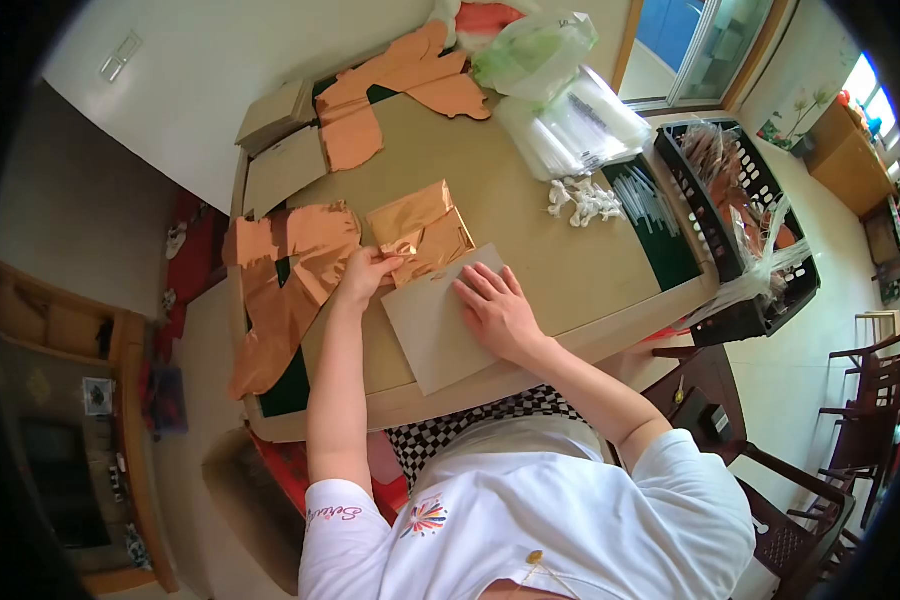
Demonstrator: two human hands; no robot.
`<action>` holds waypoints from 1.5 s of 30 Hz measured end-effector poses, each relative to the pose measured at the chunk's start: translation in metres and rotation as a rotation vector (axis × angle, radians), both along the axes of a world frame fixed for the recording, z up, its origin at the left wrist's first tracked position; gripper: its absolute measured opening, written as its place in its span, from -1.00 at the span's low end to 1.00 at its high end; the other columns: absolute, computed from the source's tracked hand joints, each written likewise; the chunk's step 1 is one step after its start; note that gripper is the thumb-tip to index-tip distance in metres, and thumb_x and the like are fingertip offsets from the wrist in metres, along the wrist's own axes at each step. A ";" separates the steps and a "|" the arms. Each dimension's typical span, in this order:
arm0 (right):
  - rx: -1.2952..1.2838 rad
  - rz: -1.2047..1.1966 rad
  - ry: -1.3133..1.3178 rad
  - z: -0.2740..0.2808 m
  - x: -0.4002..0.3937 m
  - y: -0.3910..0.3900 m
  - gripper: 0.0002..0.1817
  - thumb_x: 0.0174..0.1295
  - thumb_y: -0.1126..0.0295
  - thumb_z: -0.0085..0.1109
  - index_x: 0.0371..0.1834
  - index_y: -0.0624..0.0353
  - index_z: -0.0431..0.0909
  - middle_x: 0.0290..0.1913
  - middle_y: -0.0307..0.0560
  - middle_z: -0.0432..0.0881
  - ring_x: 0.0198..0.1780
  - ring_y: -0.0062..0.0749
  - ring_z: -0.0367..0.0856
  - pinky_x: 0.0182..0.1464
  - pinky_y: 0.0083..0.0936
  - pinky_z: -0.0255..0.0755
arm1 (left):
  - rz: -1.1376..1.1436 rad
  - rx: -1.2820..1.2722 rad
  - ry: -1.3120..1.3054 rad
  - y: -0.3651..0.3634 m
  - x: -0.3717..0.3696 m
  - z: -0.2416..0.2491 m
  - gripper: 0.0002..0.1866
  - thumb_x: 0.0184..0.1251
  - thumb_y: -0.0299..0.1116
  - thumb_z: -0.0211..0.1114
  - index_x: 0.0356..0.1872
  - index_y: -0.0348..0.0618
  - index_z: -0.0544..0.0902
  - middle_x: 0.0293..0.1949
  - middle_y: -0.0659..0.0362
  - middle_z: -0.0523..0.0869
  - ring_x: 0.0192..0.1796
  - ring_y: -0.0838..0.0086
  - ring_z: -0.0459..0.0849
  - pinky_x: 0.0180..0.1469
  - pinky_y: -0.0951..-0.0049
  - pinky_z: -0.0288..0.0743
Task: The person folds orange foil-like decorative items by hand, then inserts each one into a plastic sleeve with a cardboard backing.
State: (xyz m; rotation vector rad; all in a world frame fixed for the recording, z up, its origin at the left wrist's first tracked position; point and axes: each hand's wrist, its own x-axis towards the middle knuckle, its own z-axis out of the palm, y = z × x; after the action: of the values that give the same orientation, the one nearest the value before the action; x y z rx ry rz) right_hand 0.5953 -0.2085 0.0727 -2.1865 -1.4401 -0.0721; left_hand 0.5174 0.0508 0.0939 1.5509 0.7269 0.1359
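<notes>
A grey cardboard sheet lies near the table's front edge. My right hand rests flat on its right part, fingers spread. My left hand pinches the lower left edge of a folded copper-coloured foil piece, which lies just behind the sheet. To the left, a larger crumpled copper foil spreads over the table's left side and front corner. What lies under the fingers of my left hand is hidden.
More copper foil and cardboard stacks lie at the back left. Clear plastic bags, white small parts and thin tubes sit at the right. A black crate stands beyond the right edge.
</notes>
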 end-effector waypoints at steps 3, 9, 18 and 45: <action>-0.010 0.002 -0.004 0.000 -0.001 0.000 -0.52 0.32 0.25 0.01 0.32 0.05 0.39 0.41 -0.05 0.32 0.48 -0.19 0.16 0.49 -0.02 -0.06 | -0.007 -0.011 -0.023 -0.005 -0.002 0.007 -0.80 0.29 -0.53 0.28 -0.10 -0.40 0.62 -0.18 0.09 0.71 -0.18 0.42 0.73 -0.10 0.41 0.66; 0.010 -0.005 -0.009 -0.001 -0.001 0.000 -0.52 0.34 0.23 0.00 0.33 0.05 0.39 0.41 -0.05 0.32 0.48 -0.19 0.17 0.49 -0.02 -0.06 | -0.110 0.251 -0.220 -0.013 -0.012 0.003 -0.84 0.32 -0.51 0.28 -0.13 -0.36 0.66 -0.20 0.16 0.75 -0.22 0.54 0.68 -0.14 0.50 0.56; 0.005 0.007 0.019 0.000 0.000 -0.002 -0.51 0.21 0.32 0.13 0.27 0.04 0.45 0.33 -0.03 0.40 0.41 -0.13 0.25 0.50 -0.03 -0.08 | -0.136 1.033 -0.256 -0.084 -0.049 0.008 -0.82 0.07 -0.64 0.31 -0.32 -0.13 0.66 -0.21 0.19 0.60 -0.06 0.27 0.55 -0.12 0.33 0.53; -0.038 0.206 -0.111 0.007 0.043 0.004 -0.48 0.33 0.26 0.03 0.35 0.18 0.35 0.39 -0.06 0.35 0.47 -0.20 0.19 0.46 0.00 0.00 | -0.029 1.071 -0.205 -0.088 -0.050 -0.018 -0.70 0.25 -0.59 0.04 0.01 -0.22 0.42 0.02 0.01 0.50 0.09 0.08 0.47 0.15 0.18 0.37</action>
State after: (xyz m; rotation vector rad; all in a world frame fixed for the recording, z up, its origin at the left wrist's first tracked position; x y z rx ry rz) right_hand 0.6379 -0.2049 0.0793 -2.0787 -1.7342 -0.0953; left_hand 0.4671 -0.0377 0.0760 2.5027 0.4660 0.7439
